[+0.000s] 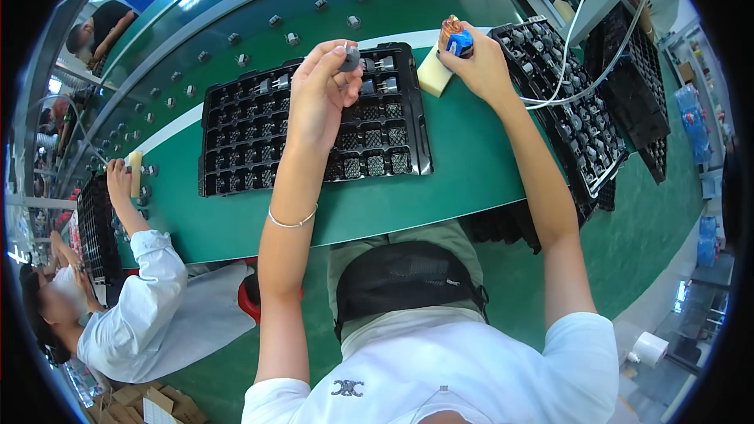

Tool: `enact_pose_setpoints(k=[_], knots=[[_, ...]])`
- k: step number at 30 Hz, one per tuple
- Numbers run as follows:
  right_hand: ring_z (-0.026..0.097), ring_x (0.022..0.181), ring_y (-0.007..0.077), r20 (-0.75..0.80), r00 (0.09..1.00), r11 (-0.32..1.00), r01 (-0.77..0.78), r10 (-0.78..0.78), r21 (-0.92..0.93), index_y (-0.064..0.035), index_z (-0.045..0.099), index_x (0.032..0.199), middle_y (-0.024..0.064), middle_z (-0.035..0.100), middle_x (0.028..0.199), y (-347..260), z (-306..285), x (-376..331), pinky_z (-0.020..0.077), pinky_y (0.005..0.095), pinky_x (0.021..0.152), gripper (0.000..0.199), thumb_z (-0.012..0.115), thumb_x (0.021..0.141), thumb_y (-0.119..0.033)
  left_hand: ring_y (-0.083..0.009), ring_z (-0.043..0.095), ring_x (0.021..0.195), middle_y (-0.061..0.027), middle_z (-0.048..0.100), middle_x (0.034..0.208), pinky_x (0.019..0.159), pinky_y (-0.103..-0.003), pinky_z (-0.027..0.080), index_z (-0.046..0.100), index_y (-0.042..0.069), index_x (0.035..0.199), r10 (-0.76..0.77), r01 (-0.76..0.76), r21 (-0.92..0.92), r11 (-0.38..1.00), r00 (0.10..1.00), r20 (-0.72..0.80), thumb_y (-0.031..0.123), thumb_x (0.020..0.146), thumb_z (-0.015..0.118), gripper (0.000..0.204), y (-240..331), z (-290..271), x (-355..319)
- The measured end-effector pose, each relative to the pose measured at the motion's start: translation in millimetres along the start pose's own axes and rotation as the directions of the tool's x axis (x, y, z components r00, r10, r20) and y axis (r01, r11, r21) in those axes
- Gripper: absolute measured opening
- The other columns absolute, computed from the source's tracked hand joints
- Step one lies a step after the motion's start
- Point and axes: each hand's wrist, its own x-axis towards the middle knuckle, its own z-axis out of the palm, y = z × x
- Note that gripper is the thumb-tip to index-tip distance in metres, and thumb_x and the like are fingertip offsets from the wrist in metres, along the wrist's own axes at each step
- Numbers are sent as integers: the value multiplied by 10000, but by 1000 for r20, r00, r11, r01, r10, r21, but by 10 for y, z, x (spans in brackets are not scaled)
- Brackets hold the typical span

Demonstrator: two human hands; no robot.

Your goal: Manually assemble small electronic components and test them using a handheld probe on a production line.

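My left hand is raised over the black compartment tray, fingers closed on a small round dark-grey part that looks like a small motor. Several similar silver-and-grey parts sit in the tray's far row, while many nearer pockets show only their mesh bottoms. To the right, my right hand grips a small blue item with a copper-orange top; its exact kind is unclear. Just beneath that hand, a pale yellow foam block lies on the green table, beside the tray's far right corner.
Beyond the tray, a green conveyor surface carries several spaced small parts. A second black tray full of parts stands at right, with white cables hanging across it and stacked black trays beyond. A co-worker sits at left.
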Motion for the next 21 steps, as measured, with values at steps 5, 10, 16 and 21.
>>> enact_pose_setpoints(k=[5, 10, 16, 21], knots=[[651, 688, 297, 100, 995, 984, -42, 25, 172, -24, 657, 860, 154, 658, 730, 172, 173, 671, 511, 369, 689, 344, 694, 689, -320, -71, 521, 567, -35, 621, 770, 487, -204, 358, 613, 50, 1014, 32, -32, -12, 999, 998, -46, 187, 947, 590, 154, -86, -7, 59], [667, 771, 353, 37, 998, 999, 48, -49, 21, -28, 676, 888, 166, 690, 812, 381, 543, 1107, 524, 408, 750, 364, 705, 699, -338, -35, 520, 573, -23, 617, 781, 483, -177, 355, 632, 49, 1069, 16, -11, 83, 996, 999, -51, 192, 938, 605, 196, -131, 32, 39], [657, 880, 394, 87, 995, 998, 55, -53, -26, 7, 634, 976, 219, 683, 903, 379, 579, 1168, 515, 425, 810, 450, 727, 707, -342, -31, 506, 588, -7, 600, 784, 487, -172, 361, 572, -14, 1126, 82, -75, 213, 974, 996, -24, 122, 878, 667, 298, -100, 103, -10], [620, 638, 127, 336, 941, 778, -235, 33, 582, 0, 609, 1016, 77, 655, 781, -406, 116, 667, 482, 246, 557, 339, 703, 822, -262, -22, 522, 626, -6, 607, 810, 550, -169, 428, 580, -22, 1107, 151, -122, 298, 947, 986, -76, 15, 813, 715, 326, -85, 95, -66]])
